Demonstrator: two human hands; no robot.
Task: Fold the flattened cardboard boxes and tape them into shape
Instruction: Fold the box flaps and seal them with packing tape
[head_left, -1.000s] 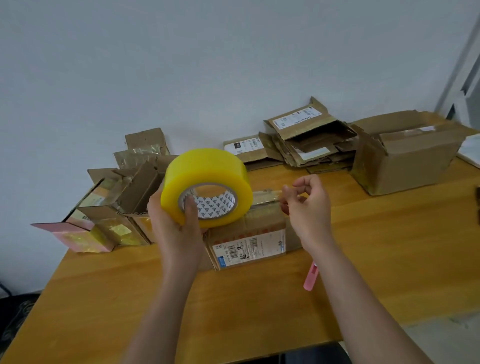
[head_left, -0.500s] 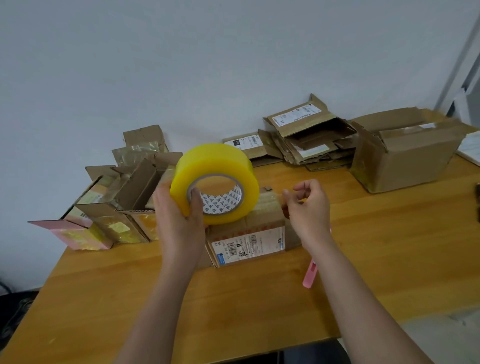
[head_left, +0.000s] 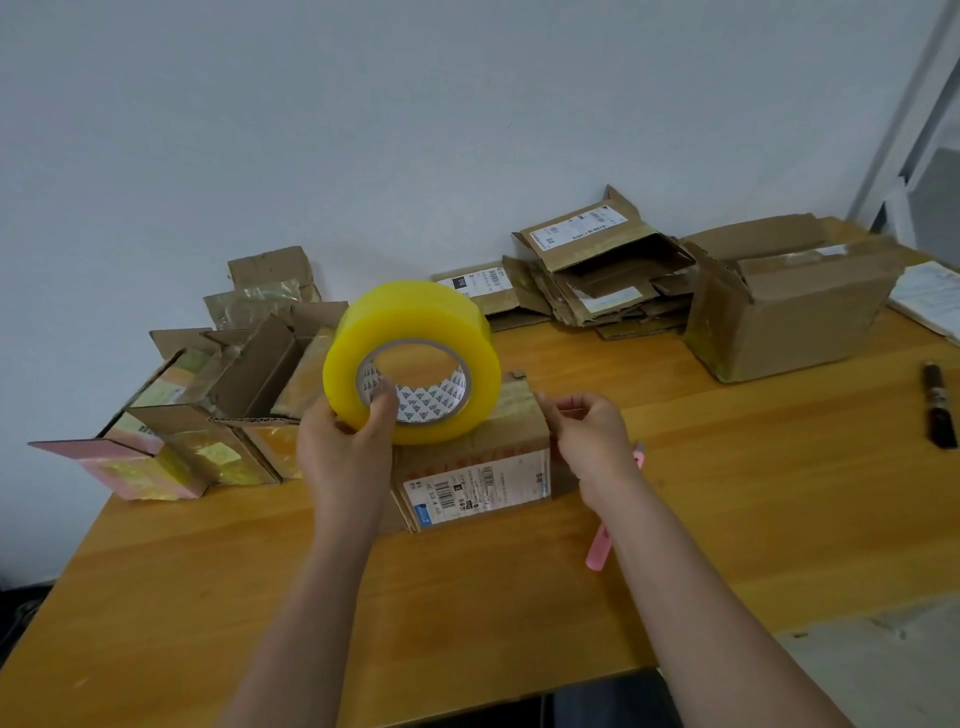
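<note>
A small folded cardboard box (head_left: 483, 467) with a white shipping label stands at the middle of the wooden table (head_left: 727, 519). My left hand (head_left: 343, 447) grips a big yellow tape roll (head_left: 415, 332) just above the box's left part, thumb inside the core. My right hand (head_left: 592, 436) is at the box's right top edge with thumb and fingers pinched together, seemingly on the clear tape end, which I cannot see plainly. A stack of flattened boxes (head_left: 597, 280) lies at the back against the wall.
Several folded, taped boxes (head_left: 208, 415) stand at the left. A larger open box (head_left: 795, 312) sits at the back right. A pink utility knife (head_left: 600, 551) lies under my right forearm. A dark marker (head_left: 939, 410) and papers (head_left: 930, 296) lie at the right edge.
My left hand has lowered the tape roll toward the box top and shifted it right. My right hand has dropped to the box's right edge, fingers still pinched.
</note>
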